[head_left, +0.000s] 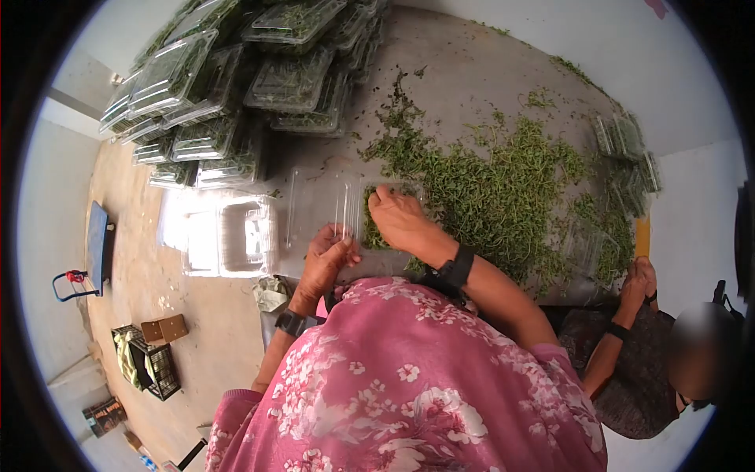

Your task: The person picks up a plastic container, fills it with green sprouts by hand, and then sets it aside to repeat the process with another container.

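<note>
While right hand [397,218] meets greens [372,230] in clear box [359,206], can't tell grip | left hand [327,252] half-curled at box's 7-o'clock corner, hold unclear | greens overhanging rim could jam 9-o'clock lid [314,208]

On our left, tan floor [224,338] carries blue flatbed trolley [97,248] with red piece on handle. Nearer us, black crate [163,376] holds pale cloth [124,359]; brown cardboard box [163,330] just beside it. Farther left, near pale wall [55,177], we see dark printed carton [104,416]. On our right, co-worker [629,401] in dark patterned top. High on right-hand wall [692,79], we spot pinkish mark [657,8].
</note>
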Motion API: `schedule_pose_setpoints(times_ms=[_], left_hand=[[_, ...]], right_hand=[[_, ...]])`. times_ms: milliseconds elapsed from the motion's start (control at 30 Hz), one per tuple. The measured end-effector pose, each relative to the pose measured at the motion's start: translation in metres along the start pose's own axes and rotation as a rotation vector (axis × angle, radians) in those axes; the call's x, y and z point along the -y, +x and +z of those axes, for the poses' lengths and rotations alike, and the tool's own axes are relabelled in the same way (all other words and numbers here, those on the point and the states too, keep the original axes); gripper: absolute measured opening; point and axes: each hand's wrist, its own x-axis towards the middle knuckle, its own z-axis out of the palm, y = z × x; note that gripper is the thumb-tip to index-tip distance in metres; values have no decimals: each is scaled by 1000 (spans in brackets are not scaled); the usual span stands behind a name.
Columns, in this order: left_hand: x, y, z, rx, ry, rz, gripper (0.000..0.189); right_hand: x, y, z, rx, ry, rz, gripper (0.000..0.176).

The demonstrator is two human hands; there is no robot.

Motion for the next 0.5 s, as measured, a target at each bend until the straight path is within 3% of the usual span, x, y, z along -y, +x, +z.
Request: schedule_pose_setpoints(times_ms=[133, 233, 333, 500], left_hand=[[-2, -1, 1, -18, 5, 0, 23], [-2, 1, 0, -20, -18, 1, 24], [-1, 2, 2, -26, -33, -10, 24], [-4, -1, 7, -42, -2, -3, 24]], right_hand=[[-10, 4, -7, 54, 100, -15, 22], [-15, -6, -32, -153, 263, 49, 15], [-14, -16, -45, -117, 272, 64, 16], [-1, -26, 8, -62, 172, -122, 7]])
